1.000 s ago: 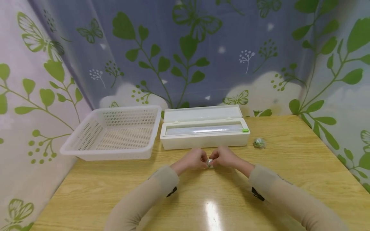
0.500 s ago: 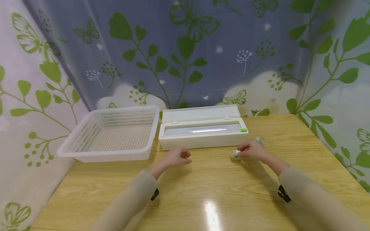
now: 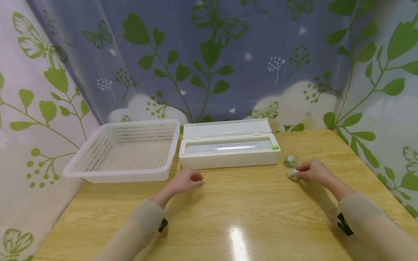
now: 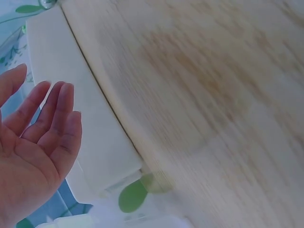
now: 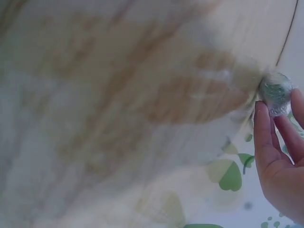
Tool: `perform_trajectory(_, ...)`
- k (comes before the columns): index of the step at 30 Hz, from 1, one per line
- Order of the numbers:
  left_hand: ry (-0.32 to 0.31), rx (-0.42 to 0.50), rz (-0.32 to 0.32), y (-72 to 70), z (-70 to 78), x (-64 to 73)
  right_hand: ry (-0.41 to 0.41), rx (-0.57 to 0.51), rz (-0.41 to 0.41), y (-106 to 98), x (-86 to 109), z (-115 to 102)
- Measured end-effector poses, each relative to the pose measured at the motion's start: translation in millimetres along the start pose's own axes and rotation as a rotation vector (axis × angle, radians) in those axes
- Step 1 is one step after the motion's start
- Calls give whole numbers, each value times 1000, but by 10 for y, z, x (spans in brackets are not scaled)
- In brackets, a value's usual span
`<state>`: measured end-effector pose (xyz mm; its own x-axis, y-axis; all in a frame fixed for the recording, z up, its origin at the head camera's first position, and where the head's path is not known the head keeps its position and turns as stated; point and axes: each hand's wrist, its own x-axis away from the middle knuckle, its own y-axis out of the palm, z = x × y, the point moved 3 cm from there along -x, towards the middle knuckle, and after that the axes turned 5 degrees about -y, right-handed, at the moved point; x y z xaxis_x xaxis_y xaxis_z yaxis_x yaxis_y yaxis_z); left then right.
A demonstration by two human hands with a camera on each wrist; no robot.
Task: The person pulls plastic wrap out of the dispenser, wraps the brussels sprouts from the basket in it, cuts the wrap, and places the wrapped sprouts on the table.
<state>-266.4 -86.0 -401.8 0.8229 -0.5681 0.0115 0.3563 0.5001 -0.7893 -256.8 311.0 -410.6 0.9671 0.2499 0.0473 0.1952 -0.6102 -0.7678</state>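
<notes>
My right hand (image 3: 315, 172) pinches a small, round bundle (image 3: 291, 174) in clear, shiny wrap, green and whitish inside. It is low over the table at the right, right beside a similar wrapped bundle (image 3: 290, 161). In the right wrist view, fingertips and thumb sit at the edge of a crinkled wrapped bundle (image 5: 276, 92). My left hand (image 3: 184, 181) holds nothing, its fingers loosely bent, in front of a long white box (image 3: 228, 160). The left wrist view shows its palm (image 4: 40, 152) turned up beside the box.
The box's lid (image 3: 226, 128) stands raised at the back; inside lies a shiny roll (image 3: 228, 146) of film, with a green tab (image 3: 275, 147) at the right end. A white perforated basket (image 3: 122, 175) stands left of it on the wooden table (image 3: 209, 217). A patterned curtain hangs behind.
Both hands were together on the wrapped bundle at the middle. The left hand let go and moved left; the right hand carried the bundle right, beside the other one.
</notes>
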Motion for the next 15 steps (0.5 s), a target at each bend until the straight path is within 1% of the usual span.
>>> perform_trajectory(4, -5, 9, -7, -5, -6, 11, 4, 12, -12, 15, 4, 24)
perform_trajectory(6, -10, 4, -9, -13, 0, 18, 4, 46, -6, 11, 2, 24)
perform_trajectory(8, -27, -20, 4, -41, 7, 24, -7, 92, 25, 0, 6, 0)
perform_trajectory(11, -35, -56, 62, -126, 39, 34, -29, 168, 112, -14, 29, -108)
perform_trajectory(13, -36, -88, 117, -201, 76, 41, -64, 213, 177, -5, 44, -233)
perform_trajectory(15, -24, -119, 170, -272, 123, 41, -99, 241, 220, 24, 52, -387)
